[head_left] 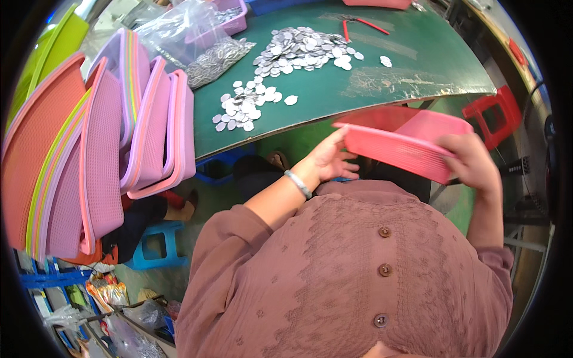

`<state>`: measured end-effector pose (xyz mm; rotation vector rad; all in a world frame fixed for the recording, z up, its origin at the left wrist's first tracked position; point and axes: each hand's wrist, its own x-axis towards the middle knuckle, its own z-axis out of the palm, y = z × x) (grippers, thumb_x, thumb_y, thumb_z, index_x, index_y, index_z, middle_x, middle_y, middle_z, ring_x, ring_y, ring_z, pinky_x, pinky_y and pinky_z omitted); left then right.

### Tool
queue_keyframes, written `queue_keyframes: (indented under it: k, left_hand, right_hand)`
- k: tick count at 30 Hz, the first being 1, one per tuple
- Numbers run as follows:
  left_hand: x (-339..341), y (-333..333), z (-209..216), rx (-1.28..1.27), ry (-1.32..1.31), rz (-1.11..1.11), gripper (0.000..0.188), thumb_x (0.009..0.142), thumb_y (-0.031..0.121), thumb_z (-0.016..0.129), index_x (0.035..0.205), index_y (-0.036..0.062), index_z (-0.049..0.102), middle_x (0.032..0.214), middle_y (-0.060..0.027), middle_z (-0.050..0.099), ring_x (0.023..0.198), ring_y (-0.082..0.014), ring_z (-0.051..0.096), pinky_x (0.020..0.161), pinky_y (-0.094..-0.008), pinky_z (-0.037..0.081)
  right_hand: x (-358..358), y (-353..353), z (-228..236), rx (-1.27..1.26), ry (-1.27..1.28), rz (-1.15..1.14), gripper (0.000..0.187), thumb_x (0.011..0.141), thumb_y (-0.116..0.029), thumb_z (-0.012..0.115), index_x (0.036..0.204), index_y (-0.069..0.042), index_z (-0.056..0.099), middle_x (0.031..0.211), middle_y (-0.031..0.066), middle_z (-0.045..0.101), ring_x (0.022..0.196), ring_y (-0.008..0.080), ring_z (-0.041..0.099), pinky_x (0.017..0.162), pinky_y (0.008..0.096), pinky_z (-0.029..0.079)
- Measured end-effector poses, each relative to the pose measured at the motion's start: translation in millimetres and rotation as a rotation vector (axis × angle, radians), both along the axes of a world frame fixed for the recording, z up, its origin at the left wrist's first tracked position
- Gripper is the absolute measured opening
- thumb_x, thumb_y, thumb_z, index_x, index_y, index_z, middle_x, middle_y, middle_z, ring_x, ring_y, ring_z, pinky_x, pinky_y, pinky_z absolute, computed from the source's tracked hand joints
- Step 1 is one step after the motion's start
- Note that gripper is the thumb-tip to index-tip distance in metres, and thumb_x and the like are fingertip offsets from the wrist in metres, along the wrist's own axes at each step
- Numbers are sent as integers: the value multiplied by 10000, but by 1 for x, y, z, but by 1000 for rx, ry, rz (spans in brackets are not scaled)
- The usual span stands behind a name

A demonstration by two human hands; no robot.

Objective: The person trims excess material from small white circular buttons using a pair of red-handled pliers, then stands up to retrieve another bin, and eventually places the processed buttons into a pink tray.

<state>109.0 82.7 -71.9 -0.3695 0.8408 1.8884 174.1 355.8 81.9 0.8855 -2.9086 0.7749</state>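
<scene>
A red-pink perforated plastic basket is tilted in front of my body, just off the table's near edge. My right hand grips its right end, with the fingers wrapped over the rim. At its left corner is my left hand, wearing a pale bangle; the thumb is up by the rim and the other fingers are spread below it. I cannot make out anything lying in the basket. Beyond the left hand, a small pile of round silver discs lies on the green table, with a larger disc heap behind.
Stacked plastic baskets in pink, purple and orange crowd the left side. A clear bag of metal pieces lies beside them. Red-handled pliers rest on the table's far part. A red stool stands right, a blue stool lower left.
</scene>
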Motion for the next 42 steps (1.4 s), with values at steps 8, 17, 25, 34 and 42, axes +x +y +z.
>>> queue_keyframes:
  k: [8, 17, 25, 34, 42]
  left_hand:
    - [47, -122, -51, 14, -117, 767, 577, 741, 228, 544, 1229, 30, 307, 1249, -214, 360, 1153, -382, 370, 951, -557, 313]
    - [76, -166, -48, -126, 35, 1058, 538, 711, 149, 449, 1216, -9, 356, 1218, -176, 435, 1130, -321, 424, 954, -495, 352]
    - [90, -166, -38, -63, 41, 1077, 503, 716, 140, 452, 1196, 4, 388, 1180, -166, 469, 1079, -334, 471, 895, -512, 384]
    - [94, -164, -26, -32, 94, 1059, 451, 699, 104, 449, 1135, -13, 440, 1112, -159, 525, 1018, -316, 519, 879, -486, 410]
    - [97, -161, -37, -21, 92, 1069, 376, 695, 78, 447, 1060, -6, 473, 1021, -141, 555, 967, -313, 535, 866, -494, 419]
  right_hand:
    - [-68, -152, -71, 222, -78, 761, 302, 737, -284, 629, 866, -22, 554, 755, 160, 585, 727, 352, 570, 656, 426, 456]
    - [-219, -317, -110, -76, 241, 431, 562, 785, -548, 501, 1202, -171, 504, 1294, 144, 398, 1230, 311, 321, 981, 465, 283]
    - [-185, -316, -108, -154, 198, 727, 405, 742, -368, 619, 1028, -81, 603, 1160, 150, 506, 1092, 306, 465, 922, 412, 340]
    - [-148, -289, -98, -297, 160, 855, 395, 773, -385, 597, 1034, -88, 590, 1174, 158, 498, 1119, 328, 449, 920, 425, 364]
    - [-205, -272, -120, 87, 308, 426, 653, 822, -492, 487, 1240, 6, 414, 1318, 213, 353, 1247, 349, 304, 1037, 402, 245]
